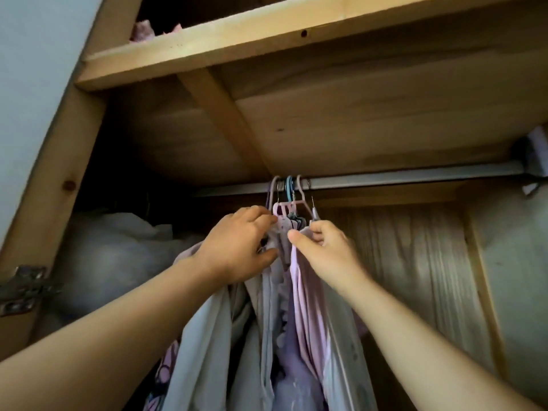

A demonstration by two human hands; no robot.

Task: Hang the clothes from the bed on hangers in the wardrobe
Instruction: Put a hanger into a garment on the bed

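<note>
Both hands' fingers [314, 232] pinch hung clothes [305, 292].

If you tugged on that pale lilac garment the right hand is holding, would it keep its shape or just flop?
The lilac garment would probably flop: it hangs in long soft folds below the right hand. It looks thin, so likely light. A tug may well swing its hanger, which only hooks over the rail.

garment hems [290, 390] cut off, left fingers [264, 216] part-hidden
</note>
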